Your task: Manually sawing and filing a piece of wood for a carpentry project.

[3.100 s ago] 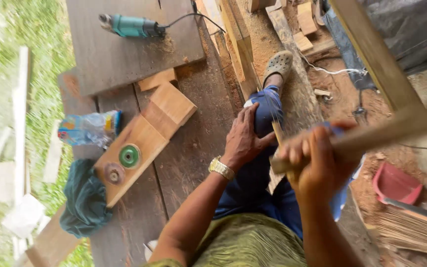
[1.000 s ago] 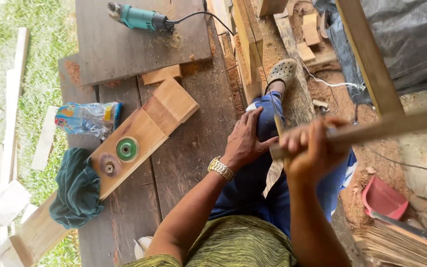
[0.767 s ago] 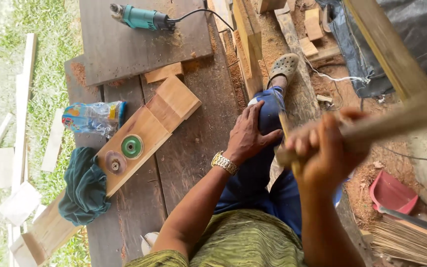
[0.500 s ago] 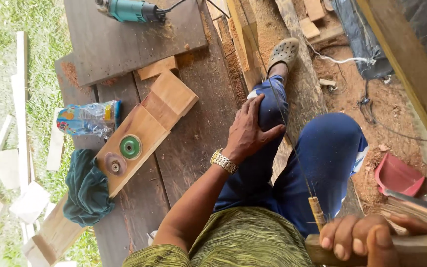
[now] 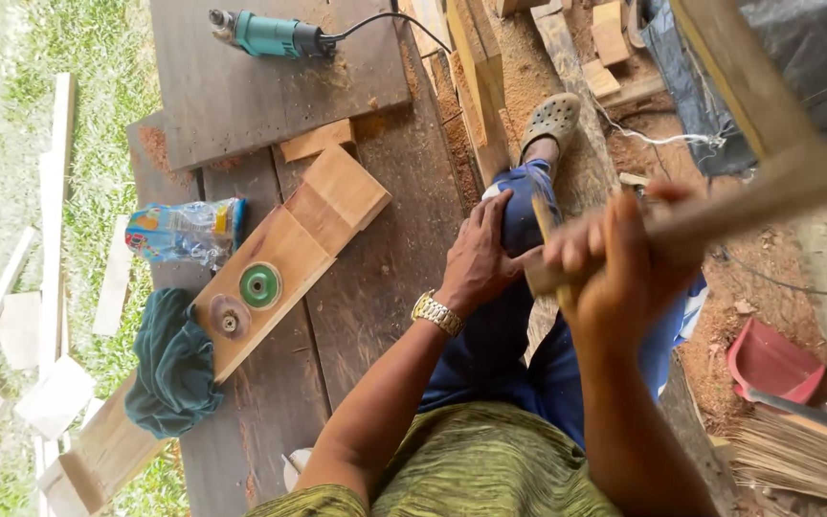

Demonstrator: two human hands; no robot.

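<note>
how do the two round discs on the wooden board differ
The green disc is bright green with a dark centre hole; the brown disc is dull brown-grey with a pale hub. The green disc lies nearer the board's raised block, the brown disc nearer the teal cloth. Both lie flat and look similar in size.

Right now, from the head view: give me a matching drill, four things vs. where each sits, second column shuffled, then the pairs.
Things:
1. power tool
2. green disc
3. left hand
4. dustpan

Places:
A. resting on the blue-trousered knee
B. on the sawdust ground at the right edge
C. on the dark board at the top, cord attached
D. lying on the long pale plank

Pairs: 1-C, 2-D, 3-A, 4-B
</note>
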